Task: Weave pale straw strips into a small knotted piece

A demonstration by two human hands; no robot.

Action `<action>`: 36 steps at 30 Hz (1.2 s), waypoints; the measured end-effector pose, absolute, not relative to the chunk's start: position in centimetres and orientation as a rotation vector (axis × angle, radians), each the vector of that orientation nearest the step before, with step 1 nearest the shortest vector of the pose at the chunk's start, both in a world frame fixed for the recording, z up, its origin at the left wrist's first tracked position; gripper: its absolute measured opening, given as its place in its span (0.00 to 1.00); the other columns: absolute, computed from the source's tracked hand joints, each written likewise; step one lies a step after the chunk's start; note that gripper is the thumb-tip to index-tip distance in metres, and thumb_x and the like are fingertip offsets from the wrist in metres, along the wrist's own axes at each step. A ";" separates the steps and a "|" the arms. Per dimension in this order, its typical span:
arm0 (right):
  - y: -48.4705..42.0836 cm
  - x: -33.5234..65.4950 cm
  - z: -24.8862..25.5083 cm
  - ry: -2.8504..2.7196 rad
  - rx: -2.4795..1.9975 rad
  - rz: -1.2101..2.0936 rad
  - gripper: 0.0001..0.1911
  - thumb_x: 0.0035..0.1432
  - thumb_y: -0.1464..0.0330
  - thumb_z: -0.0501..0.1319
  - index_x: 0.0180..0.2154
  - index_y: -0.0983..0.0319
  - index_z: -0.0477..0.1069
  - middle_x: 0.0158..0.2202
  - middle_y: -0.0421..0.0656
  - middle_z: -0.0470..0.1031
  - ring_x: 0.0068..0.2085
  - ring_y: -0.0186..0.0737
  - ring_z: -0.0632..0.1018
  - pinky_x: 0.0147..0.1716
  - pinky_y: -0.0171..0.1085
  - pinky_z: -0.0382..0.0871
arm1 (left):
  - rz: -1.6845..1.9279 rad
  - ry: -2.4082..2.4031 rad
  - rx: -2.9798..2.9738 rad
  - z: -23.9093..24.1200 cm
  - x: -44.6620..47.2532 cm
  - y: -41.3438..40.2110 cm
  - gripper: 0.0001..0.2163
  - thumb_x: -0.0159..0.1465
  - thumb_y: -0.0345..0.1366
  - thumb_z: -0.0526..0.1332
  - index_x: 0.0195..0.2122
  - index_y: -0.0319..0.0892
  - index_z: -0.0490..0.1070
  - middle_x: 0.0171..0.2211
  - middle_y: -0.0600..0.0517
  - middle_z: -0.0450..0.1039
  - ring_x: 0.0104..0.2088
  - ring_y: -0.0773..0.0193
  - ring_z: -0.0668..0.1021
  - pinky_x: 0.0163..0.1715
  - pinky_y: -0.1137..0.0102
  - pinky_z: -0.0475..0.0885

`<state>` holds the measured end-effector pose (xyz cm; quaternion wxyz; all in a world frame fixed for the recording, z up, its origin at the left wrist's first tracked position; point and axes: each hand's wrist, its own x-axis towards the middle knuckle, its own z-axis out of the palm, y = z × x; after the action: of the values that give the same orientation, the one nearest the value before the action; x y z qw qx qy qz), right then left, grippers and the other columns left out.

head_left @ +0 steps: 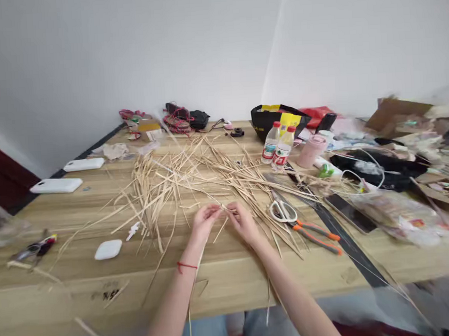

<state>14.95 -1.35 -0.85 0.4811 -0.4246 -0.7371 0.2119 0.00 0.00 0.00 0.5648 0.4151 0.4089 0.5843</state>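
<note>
My left hand (205,224), with a red string around the wrist, is closed in a pinch at the middle of the table. Close beside it my right hand (243,222) is pinched too. Between their fingertips runs a thin straw strip (222,206), both hands gripping it; its finer detail is too small to make out. Long strips hang past both forearms over the table's front edge. Beyond the hands lies a loose spread of pale straw strips (149,185). White-handled scissors (283,211) and a tool with orange-and-grey handles (317,236) rest right of my right hand.
A white rounded case (108,249) lies at left, near two white flat devices (56,186). Two water bottles (270,144) stand before a black-and-yellow bag (260,128). A pink cup (312,151), dark phone (350,213) and cluttered plastic packets (406,220) occupy the right.
</note>
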 end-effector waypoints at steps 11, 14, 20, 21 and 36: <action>-1.5 14.1 -1.2 -1.708 -0.972 0.641 0.07 0.60 0.67 0.53 0.39 0.59 0.66 0.38 0.46 0.72 0.39 0.40 0.74 0.35 0.38 0.72 | 1.351 1.037 0.975 0.7 -0.4 -0.1 0.16 0.39 0.29 0.72 0.29 0.38 0.70 0.26 0.55 0.72 0.29 0.69 0.74 0.34 0.73 0.70; -1.7 13.8 -1.3 -1.660 -0.965 0.691 0.06 0.60 0.66 0.53 0.39 0.60 0.66 0.38 0.46 0.71 0.38 0.40 0.74 0.35 0.38 0.72 | 1.332 0.996 0.945 0.7 -0.6 -0.1 0.15 0.40 0.28 0.71 0.29 0.37 0.69 0.25 0.55 0.72 0.28 0.70 0.74 0.33 0.74 0.69; -1.8 13.6 -1.4 -1.671 -0.963 0.657 0.06 0.61 0.68 0.52 0.39 0.60 0.65 0.39 0.46 0.70 0.38 0.40 0.74 0.37 0.41 0.72 | 1.287 0.916 0.865 0.5 -0.8 0.0 0.17 0.41 0.27 0.71 0.32 0.38 0.71 0.28 0.54 0.73 0.31 0.69 0.75 0.35 0.74 0.69; -1.8 13.6 -1.4 -1.683 -0.964 0.634 0.06 0.61 0.68 0.52 0.40 0.60 0.65 0.39 0.47 0.71 0.39 0.40 0.74 0.38 0.41 0.71 | 1.278 0.903 0.830 0.4 -0.8 0.0 0.17 0.41 0.27 0.71 0.33 0.38 0.71 0.28 0.54 0.73 0.31 0.69 0.75 0.35 0.75 0.69; -1.9 12.5 -2.5 -1.490 -0.962 0.703 0.06 0.59 0.66 0.54 0.39 0.59 0.67 0.40 0.46 0.71 0.41 0.41 0.75 0.38 0.41 0.74 | 1.259 0.761 0.526 -0.3 0.2 -0.4 0.15 0.44 0.30 0.71 0.32 0.39 0.71 0.29 0.53 0.73 0.28 0.70 0.75 0.31 0.74 0.70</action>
<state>12.51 -1.90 -2.54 0.5784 -0.4114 -0.6370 0.3007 0.25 -0.44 -0.28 0.7102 0.2369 0.3432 0.5672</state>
